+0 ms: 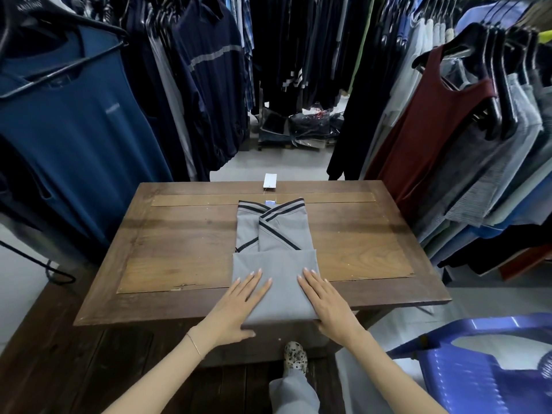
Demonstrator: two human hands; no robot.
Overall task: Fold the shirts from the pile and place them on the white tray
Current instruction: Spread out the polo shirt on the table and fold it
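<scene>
A blue top (74, 130) hangs on a rack at the left. Beside it stands the wooden table (185, 234). The left hand (239, 306) lies flat, fingers straight, on the near left part of the grey shirt (276, 261). The shirt is partly folded at the table's middle, its bottom turned up over the striped sleeves. A white tag (270, 181) lies at the far edge. The right hand (328, 304) presses flat on the shirt's near right edge. Further right hang a red vest (430, 121) and more clothes, with a blue chair (478, 369) below.

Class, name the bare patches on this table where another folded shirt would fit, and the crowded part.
Bare wood lies between the grey shirt and the table's left edge, likewise on the right. Crowded middle strip: shirt, left hand, right hand, white tag.
</scene>
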